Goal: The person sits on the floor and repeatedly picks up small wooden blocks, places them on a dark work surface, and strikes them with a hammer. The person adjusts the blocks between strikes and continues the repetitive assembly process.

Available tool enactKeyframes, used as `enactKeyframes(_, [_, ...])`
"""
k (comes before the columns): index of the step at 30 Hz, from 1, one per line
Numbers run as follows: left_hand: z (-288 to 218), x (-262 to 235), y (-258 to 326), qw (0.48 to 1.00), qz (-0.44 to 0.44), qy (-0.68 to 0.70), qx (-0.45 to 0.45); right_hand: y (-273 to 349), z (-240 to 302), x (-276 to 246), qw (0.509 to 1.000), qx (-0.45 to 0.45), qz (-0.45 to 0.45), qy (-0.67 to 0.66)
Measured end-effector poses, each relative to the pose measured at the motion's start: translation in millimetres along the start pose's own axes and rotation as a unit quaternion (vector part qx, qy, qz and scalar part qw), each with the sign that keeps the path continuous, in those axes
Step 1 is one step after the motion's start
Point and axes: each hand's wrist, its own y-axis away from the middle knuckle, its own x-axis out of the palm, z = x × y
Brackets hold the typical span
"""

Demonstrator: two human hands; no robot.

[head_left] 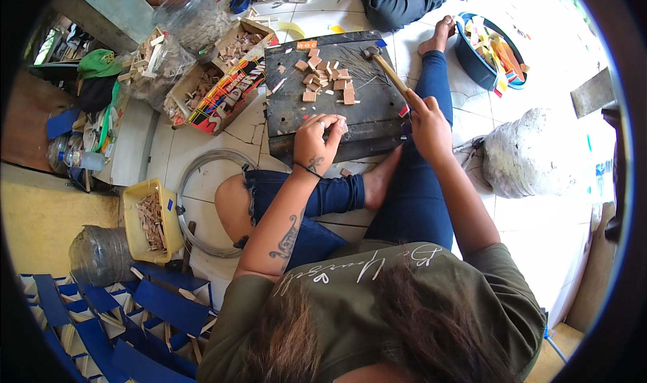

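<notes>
My right hand [432, 129] is wrapped round the wooden handle of a hammer [391, 75], whose metal head rests over the far right of a dark low board [288, 116]. Near the board's front edge, my left hand [318, 142] is closed, thumb against fingers; a small pale bit shows at the fingertips, too small to name. Beyond that hand lies a loose group of small wooden blocks [323, 77]. Thin grey wire pieces [350, 54] are spread beside them, close to the hammer head.
Left of the board stands a printed cardboard box [226, 93] of wood pieces. A wire coil [192, 174] and a yellow bin [172, 228] lie nearer. To the right are a dark blue tub [472, 66] of scraps and a whitish sack [529, 154]. Another person sits at the far side.
</notes>
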Motion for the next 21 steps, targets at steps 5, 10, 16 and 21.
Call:
enactKeyframes(5, [-22.4, -21.2, -4.8, 0.999, 0.040, 0.007, -0.032, -6.1, 20.5, 3.2, 0.982, -0.105, -0.116, 0.106])
enactKeyframes(10, [-39.7, -26.3, -9.9, 0.994, 0.093, -0.056, 0.009, -18.0, 59.0, -15.8, 0.938, -0.140, 0.063, -0.310])
enactKeyframes(16, [-45.6, -22.7, -6.1, 0.998, 0.060, -0.005, -0.004, -27.6, 86.0, -17.3, 0.922, -0.090, 0.108, -0.361])
enactKeyframes(21, [-45.8, -7.6, 4.8, 0.976, 0.049, 0.187, -0.100, -20.5, 88.1, -17.4, 0.909, -0.026, 0.134, -0.393])
